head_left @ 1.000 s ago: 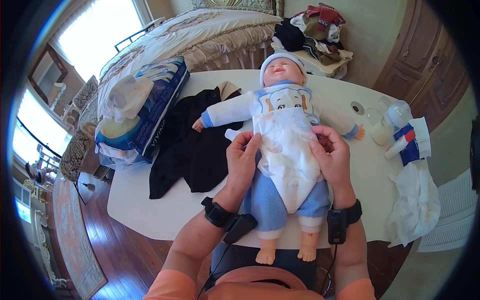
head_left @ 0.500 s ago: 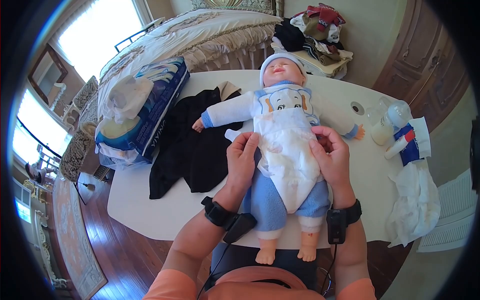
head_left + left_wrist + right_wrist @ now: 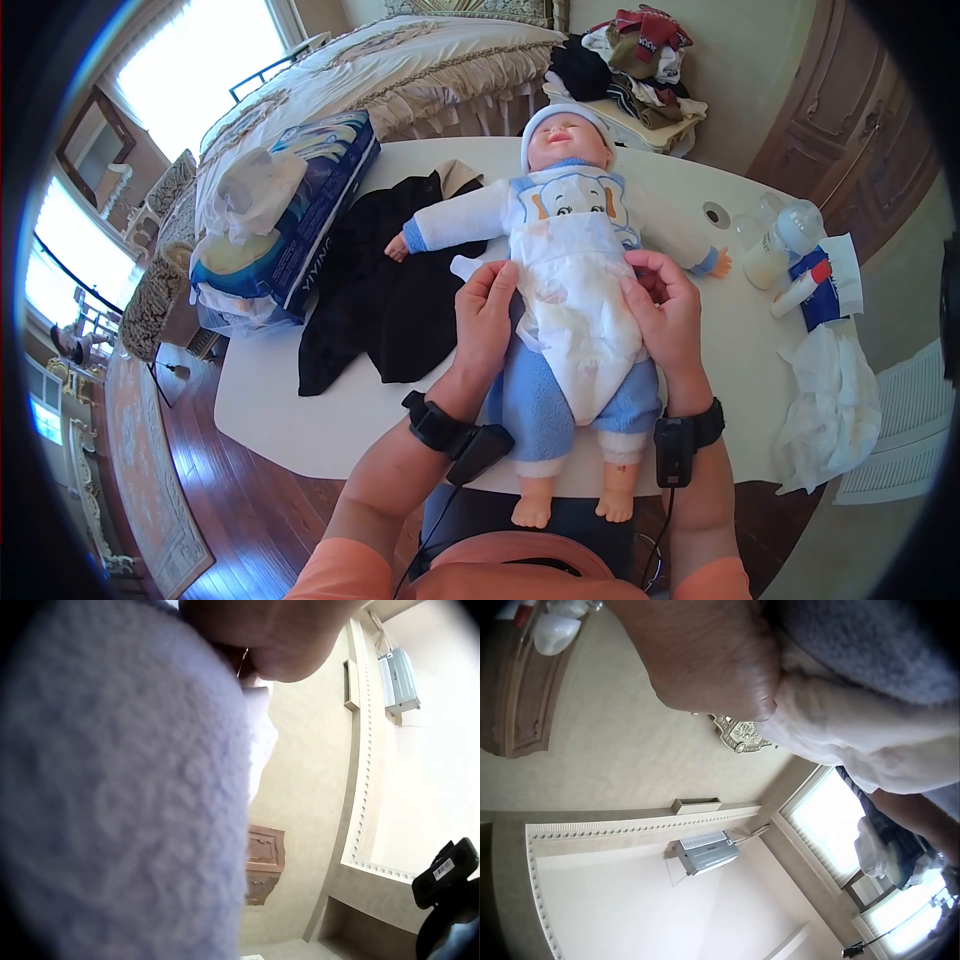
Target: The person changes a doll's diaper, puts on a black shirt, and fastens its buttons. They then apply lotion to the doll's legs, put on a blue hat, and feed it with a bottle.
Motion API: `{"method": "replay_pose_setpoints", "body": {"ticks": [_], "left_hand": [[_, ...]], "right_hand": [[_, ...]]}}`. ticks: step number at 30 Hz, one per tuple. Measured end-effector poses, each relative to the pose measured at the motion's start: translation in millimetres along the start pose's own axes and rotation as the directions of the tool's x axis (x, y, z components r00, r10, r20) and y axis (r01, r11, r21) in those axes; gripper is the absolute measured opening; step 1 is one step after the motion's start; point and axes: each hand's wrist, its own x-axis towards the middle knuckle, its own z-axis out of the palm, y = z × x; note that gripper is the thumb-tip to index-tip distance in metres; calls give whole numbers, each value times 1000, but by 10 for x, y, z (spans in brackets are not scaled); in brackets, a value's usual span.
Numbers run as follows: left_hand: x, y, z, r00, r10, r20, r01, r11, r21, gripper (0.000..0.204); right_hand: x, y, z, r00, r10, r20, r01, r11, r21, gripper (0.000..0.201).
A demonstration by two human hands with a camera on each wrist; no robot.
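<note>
A baby doll [image 3: 590, 185] in a white and blue fleece outfit lies face up on the white table [image 3: 290, 430], feet toward me. Over its belly and between its legs spreads a white diaper [image 3: 585, 320], its top edge across the elephant face on the chest. My left hand [image 3: 484, 315] pinches the diaper's left side between thumb and fingers, and a white tab [image 3: 465, 267] sticks out past the fingertips. On the opposite side, my right hand [image 3: 668, 315] pinches the other edge. Blue fleece [image 3: 127, 787] fills much of the left wrist view.
Left of the doll lie a black garment [image 3: 385, 300] and a blue diaper pack [image 3: 320, 230] with a crumpled white piece [image 3: 260, 195] on top. At right are a baby bottle [image 3: 795, 230], a red-capped tube [image 3: 800, 290] and a crumpled white cloth-like piece [image 3: 830, 400].
The diaper's top edge has shifted slightly up the doll's chest. Both hands keep their hold at nearly the same spots.
</note>
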Motion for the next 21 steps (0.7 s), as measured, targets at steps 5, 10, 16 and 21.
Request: {"method": "replay_pose_setpoints", "body": {"ticks": [5,10,16,21], "left_hand": [[-23,2,4,991,21,134,-32,996,80,19],[10,-7,-18,858,437,270,-514,714,476,24],[-87,68,66,954,229,194,-269,938,218,19],[-130,132,115,941,189,282,-219,972,79,27]], "right_hand": [[3,29,-3,1000,0,-16,0,1000,23,20],[5,17,7,999,-2,-33,2,1000,25,20],[6,26,14,999,0,-32,0,1000,17,20],[4,22,11,999,15,-30,-15,1000,2,21]]}}
